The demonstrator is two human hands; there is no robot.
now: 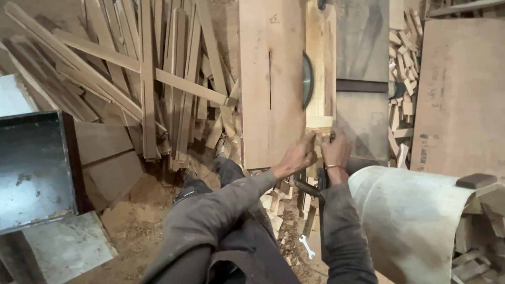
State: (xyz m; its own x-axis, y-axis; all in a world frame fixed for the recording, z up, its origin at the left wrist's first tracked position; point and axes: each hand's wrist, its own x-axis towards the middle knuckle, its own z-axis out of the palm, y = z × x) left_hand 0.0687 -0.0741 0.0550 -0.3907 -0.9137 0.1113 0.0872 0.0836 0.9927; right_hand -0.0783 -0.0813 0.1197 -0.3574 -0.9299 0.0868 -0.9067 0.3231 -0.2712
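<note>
Grey sleeves [221,210] are filling the bottom of the head view, both arms reaching forward to the table saw. Left hand [295,158] is curling closed around the near end of a narrow block [320,122], fingers pinching its left edge. Right hand [335,151] is also gripping that end, fingers wrapped over it; a band is sitting on the wrist.

Block location: lying flat on the saw table [363,52], near end at the table's front edge, just right of the blade [307,80]. A wide board [271,79] is lying to the left of the blade, apparently touching or just beside it; contact cannot be confirmed.

Judgement on technique: feeding is going best with the block kept flat and square, pressure directed forward and slightly away from the blade, and fingers staying on the end, well clear of the teeth. Steady, even speed should limit burning or kickback.

Counts: one blade, one block, one wide board, two hands. One white spanner [306,247] is lying on the sawdust floor below. One dark metal tray [31,168] is sitting at left. One curved grey sheet [405,221] is bending at lower right. Strips [142,68] in the left pile and offcuts [402,63] at right are too many to count.
</note>
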